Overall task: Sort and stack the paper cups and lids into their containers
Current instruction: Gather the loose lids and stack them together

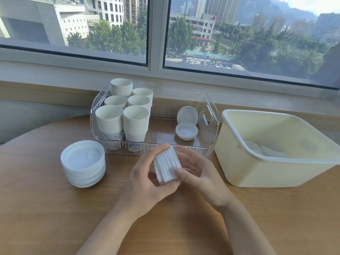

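Two hands are squaring up a short stack of lids [166, 166] held on edge above the worktop [46, 208]: the left hand [147, 183] is cupping it from below, the right hand [195, 170] pinching its near end. Next, probably, it is going into the clear bin [211, 115] just beyond the hands, beside the lids already there [186, 133].

A round wooden table [46, 208] with a warm brown grain stands against a pale wall under a wide window [165, 34]. A white window frame [155, 34] splits the glass into two panes above a pale sill [55, 70]. Daylight comes in through the glass. Outside are high-rise buildings [110, 8], green trees [266, 48], a car park and hazy mountains.
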Demonstrator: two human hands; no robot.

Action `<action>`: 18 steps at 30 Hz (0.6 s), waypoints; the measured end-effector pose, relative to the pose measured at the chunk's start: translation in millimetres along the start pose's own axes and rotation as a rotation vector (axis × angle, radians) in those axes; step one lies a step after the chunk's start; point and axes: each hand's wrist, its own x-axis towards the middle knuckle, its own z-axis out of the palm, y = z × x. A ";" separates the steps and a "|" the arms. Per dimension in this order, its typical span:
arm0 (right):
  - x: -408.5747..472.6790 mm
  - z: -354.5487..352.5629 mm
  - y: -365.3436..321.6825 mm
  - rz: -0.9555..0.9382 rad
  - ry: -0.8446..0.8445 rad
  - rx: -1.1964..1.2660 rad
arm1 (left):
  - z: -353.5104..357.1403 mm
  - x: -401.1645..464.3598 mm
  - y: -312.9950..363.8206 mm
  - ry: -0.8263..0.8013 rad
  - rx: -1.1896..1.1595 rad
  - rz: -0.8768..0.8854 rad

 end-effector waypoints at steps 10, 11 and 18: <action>-0.2 -10.2 4.8 0.029 -0.095 0.134 | -0.1 -0.9 2.3 -0.061 -0.034 -0.004; 0.1 -10.1 5.2 0.028 -0.094 0.127 | -0.2 -1.1 2.3 -0.061 -0.032 0.000; 0.8 -10.0 7.9 -0.019 -0.063 0.088 | -1.4 -0.4 -0.6 -0.023 -0.004 -0.001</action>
